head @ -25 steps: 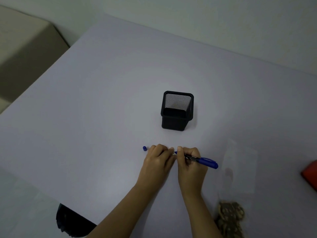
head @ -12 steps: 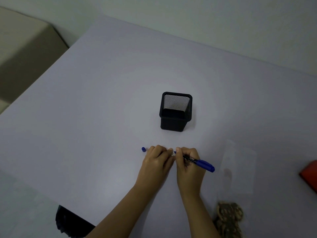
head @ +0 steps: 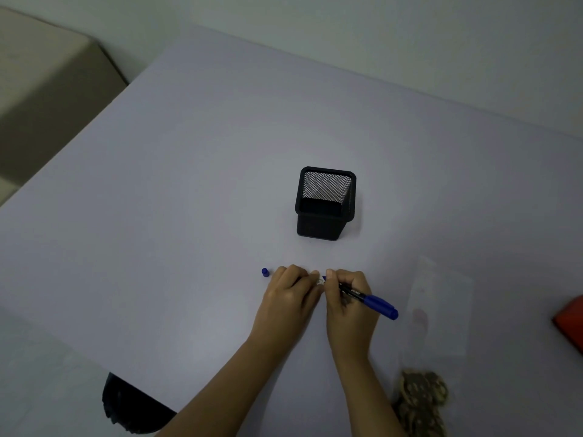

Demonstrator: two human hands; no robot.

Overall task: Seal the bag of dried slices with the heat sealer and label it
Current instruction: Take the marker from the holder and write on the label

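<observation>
Two hands write the label (head: 320, 281): left hand (head: 288, 298) pinches it, right hand (head: 347, 305) grips the marker (head: 375, 305); bag (head: 441, 310) lies unlabelled, seal unclear.

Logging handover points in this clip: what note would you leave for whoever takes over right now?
Right hand grips the marker, tip at the label.
Left hand, fingers curled, seems to hold the label down on the table.
Cap lies left of the left hand. Bag lies flat to the right, slices at its near end.
Done: marker uncapped, label being written. Whether the bag is sealed cannot be told.
Left: finish writing, stick label on bag, recap marker.
</observation>
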